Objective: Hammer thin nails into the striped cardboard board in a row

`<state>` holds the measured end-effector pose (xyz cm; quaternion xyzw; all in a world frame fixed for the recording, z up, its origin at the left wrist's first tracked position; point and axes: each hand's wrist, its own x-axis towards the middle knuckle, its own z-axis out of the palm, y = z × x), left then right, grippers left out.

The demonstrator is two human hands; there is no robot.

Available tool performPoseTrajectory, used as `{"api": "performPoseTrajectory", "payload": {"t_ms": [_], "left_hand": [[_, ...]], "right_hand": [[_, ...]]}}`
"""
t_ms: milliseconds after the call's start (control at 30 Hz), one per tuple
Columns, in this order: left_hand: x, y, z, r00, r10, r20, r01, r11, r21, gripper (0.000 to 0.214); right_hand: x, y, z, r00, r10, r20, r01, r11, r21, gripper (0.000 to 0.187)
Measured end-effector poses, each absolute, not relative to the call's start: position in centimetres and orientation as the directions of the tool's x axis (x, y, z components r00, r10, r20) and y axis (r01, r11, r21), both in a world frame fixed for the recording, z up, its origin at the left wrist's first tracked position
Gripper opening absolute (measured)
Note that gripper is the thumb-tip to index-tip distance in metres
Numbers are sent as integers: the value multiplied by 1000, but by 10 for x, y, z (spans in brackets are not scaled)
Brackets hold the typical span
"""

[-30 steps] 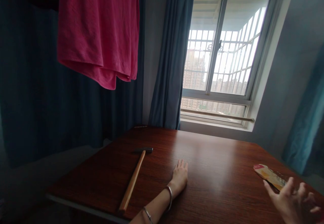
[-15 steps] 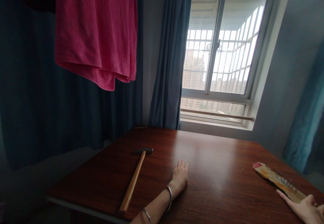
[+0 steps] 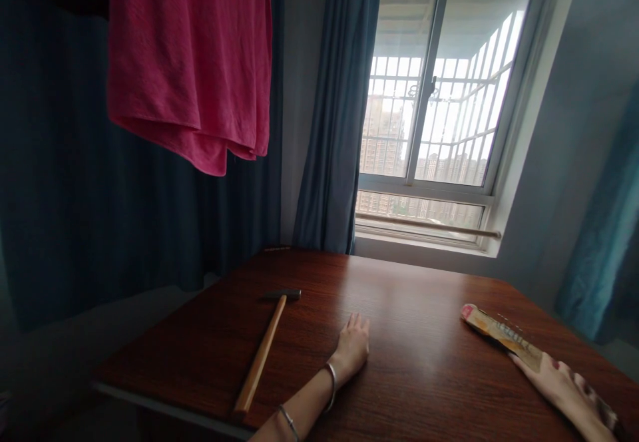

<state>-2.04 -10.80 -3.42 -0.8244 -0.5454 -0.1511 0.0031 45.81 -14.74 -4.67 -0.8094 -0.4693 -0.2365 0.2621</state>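
- The packet [image 3: 504, 335] is held near the right edge of the worktop [image 3: 414, 322], its red end pointed inward.
- Its near end is gripped by the right hand [image 3: 559, 385], thumb and fingers closed.
- The left hand [image 3: 352, 347] is laid flat mid-worktop, fingers extended, nothing gripped.
- To its left a hammer [image 3: 262, 359] is laid, head toward the far edge, handle end by the near edge.

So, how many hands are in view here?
2: the left hand, laid on the table beside the hammer, and the right hand, holding a long packet farther right.
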Motion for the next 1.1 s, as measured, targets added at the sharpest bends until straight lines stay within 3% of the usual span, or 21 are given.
{"api": "performPoseTrajectory", "payload": {"t_ms": [133, 367, 667, 833, 1100], "left_hand": [[-23, -106, -38, 333, 897, 291, 889, -402, 219, 43], [-42, -89, -34, 204, 943, 261, 886, -291, 360, 52], [-86, -50, -31, -53, 968, 245, 933, -40, 359, 51], [-105, -35, -30, -45, 943, 330, 910, -98, 404, 46], [-141, 5, -24, 5, 850, 527, 760, -346, 551, 43]], "right_hand": [[401, -127, -38, 397, 823, 406, 917, -372, -143, 68], [308, -67, -40, 216, 920, 328, 976, -189, -112, 74], [172, -25, -28, -17, 955, 297, 988, 61, -142, 68], [122, -14, -23, -128, 943, 308, 968, 186, -166, 70], [88, 4, -23, -266, 899, 349, 920, 344, -186, 68]]}}
